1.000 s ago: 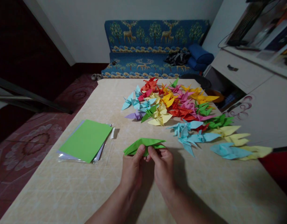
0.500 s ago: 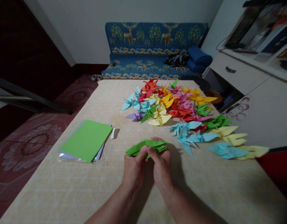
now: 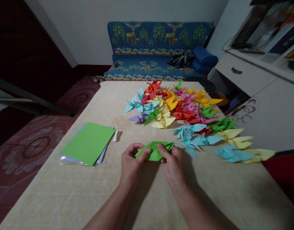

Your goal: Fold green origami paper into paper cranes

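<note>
Between my two hands is a folded piece of green origami paper (image 3: 154, 152), held just above the table. My left hand (image 3: 134, 157) pinches its left end, thumb on top and fingers beneath. On the other end, my right hand (image 3: 171, 157) grips the paper with the thumb pressing its upper face near the middle. The undersides of the folds are hidden by my fingers. Beyond my hands lies a crowd of folded paper cranes in several colours; a light blue crane (image 3: 186, 134) and a pale yellow crane (image 3: 164, 119) are among the nearest.
To the left, a stack of green paper sheets (image 3: 88, 143) lies on a clear plastic wrapper (image 3: 77, 163). The cloth-covered table (image 3: 65, 198) reaches toward a blue patterned sofa (image 3: 151, 64). A white cabinet (image 3: 261, 105) stands at the right, close to the table.
My hands have moved slightly apart. The green paper has turned and opened out, so a broader face now shows between my thumbs.
</note>
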Demonstrator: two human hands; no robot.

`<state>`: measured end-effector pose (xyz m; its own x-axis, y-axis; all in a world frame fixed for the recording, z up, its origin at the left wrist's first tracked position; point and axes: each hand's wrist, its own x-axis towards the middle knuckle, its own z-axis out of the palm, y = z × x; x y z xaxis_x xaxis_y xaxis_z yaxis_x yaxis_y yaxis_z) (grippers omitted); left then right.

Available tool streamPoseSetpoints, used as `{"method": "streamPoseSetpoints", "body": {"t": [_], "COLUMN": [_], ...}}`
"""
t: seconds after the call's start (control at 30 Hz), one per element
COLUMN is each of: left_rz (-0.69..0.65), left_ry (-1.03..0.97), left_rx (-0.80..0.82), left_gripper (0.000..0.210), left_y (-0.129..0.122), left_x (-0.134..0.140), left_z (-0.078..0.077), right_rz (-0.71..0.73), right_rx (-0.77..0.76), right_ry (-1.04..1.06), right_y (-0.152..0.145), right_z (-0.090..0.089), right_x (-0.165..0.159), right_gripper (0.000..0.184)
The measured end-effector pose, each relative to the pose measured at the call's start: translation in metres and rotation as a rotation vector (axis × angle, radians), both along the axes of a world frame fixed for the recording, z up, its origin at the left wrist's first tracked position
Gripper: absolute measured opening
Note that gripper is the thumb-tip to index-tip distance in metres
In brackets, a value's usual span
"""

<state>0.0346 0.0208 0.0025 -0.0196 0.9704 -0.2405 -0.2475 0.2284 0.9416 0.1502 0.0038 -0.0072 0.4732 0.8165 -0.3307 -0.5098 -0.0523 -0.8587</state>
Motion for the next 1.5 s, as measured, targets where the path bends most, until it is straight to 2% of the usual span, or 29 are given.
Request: {"method": "streamPoseSetpoints", "body": {"t": [0.17,0.33,0.5,0.73,1.07,1.33,1.43,1.5], "left_rz": [-0.08,-0.136,-0.178,-0.088,-0.056,-0.002,-0.034,-0.116], "left_ry": [0.015,-0.013,0.075,0.199,0.192,0.094,0.052,0.044], "left_rx": [0.135,0.103,0.075,0.279,0.272,0.239,0.253,0.264], "left_gripper": [0.028,0.031,0.026,0.01,0.011,0.02,0.016,0.023], "left_y": [0.009,0.013,0.014,0.014,0.007,0.01,0.014,0.019], "left_x": [-0.007,-0.009,-0.011,-0.015,-0.014,-0.013,-0.017,-0.021], "left_z": [0.001,0.003,0.005,0.004,0.008,0.006,0.005,0.005], "right_rz": [-0.023,-0.027,-0.022,-0.027,-0.039,0.004,0.069,0.143], "right_rx": [0.035,0.039,0.031,0.049,0.075,0.092,0.11,0.119], "right_ry": [-0.016,-0.046,-0.058,-0.013,-0.051,-0.031,-0.023,-0.036], "right_y": [0.003,0.004,0.004,0.004,0.004,0.005,0.006,0.008], "right_z": [0.001,-0.002,-0.003,0.002,0.002,0.003,0.004,0.005], "right_x": [0.009,0.012,0.013,0.014,0.013,0.013,0.018,0.025], "right_gripper": [0.03,0.031,0.027,0.029,0.03,0.026,0.024,0.023]}}
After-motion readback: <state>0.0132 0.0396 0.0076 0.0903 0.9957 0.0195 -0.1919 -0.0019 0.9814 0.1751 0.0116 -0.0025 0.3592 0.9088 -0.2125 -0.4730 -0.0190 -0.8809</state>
